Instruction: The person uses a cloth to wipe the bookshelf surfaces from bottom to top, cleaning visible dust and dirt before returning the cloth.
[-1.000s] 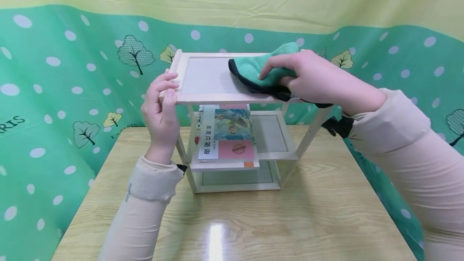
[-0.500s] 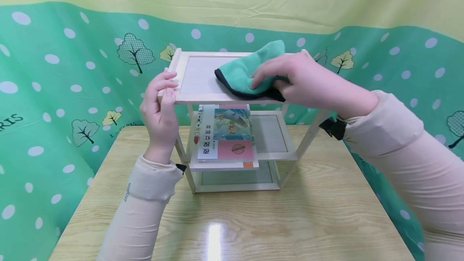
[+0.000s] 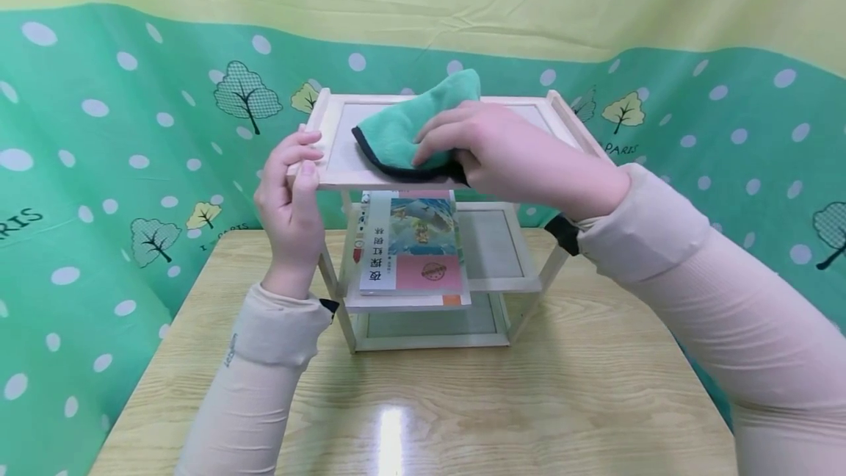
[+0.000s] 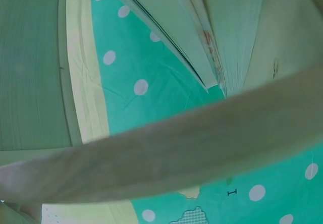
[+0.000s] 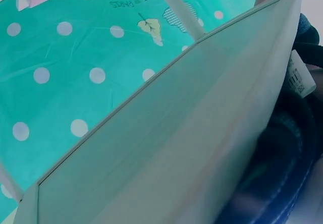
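A pale wooden three-tier rack (image 3: pixel 340 138) stands on the table. My left hand (image 3: pixel 291 204) grips the left end of its top shelf, thumb over the front corner and fingers along the side. My right hand (image 3: pixel 485 142) holds a green cloth (image 3: pixel 403 131) with black edging against the left-middle of the top shelf, its fingertips pressing into the fabric. In the right wrist view, the shelf's underside (image 5: pixel 151 143) fills the middle, and dark cloth edging (image 5: pixel 272 168) with a white tag (image 5: pixel 301 75) hangs at the right. A blurred rack post (image 4: pixel 166 143) crosses the left wrist view.
Books (image 3: pixel 423 241) lie stacked on the left of the middle shelf, jutting past its front edge. The bottom shelf (image 3: pixel 429 322) sits low over the wood-grain table (image 3: pixel 529 402). A green and yellow patterned curtain (image 3: pixel 132 131) hangs close behind and at both sides.
My right hand has slid the green cloth leftward across the top shelf, uncovering the shelf's right end. The left hand keeps its grip; the rack and books stay put.
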Action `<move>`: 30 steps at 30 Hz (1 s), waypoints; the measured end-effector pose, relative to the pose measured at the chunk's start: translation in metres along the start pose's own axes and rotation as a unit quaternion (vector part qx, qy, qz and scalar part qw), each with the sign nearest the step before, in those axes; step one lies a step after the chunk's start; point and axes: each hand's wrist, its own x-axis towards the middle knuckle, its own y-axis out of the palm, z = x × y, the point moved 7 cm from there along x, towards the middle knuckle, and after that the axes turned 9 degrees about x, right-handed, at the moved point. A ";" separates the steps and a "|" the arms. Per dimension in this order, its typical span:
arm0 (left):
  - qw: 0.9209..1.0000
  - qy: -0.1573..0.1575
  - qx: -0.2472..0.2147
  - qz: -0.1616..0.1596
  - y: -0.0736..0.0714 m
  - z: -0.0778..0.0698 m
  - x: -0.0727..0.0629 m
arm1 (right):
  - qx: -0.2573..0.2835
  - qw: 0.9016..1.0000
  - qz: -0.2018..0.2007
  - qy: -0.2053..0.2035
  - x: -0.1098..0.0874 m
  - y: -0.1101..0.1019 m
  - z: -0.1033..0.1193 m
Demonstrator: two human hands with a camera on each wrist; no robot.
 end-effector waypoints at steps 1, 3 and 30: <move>1.000 0.000 0.000 0.000 0.000 0.000 0.000 | -0.003 1.000 0.003 0.000 0.002 0.001 0.001; 1.000 0.000 0.000 -0.001 0.000 0.000 -0.001 | -0.009 1.000 0.008 -0.001 0.005 0.004 0.004; 0.999 -0.034 0.024 0.003 -0.002 0.001 -0.005 | -0.103 0.990 0.090 -0.029 0.045 0.034 0.034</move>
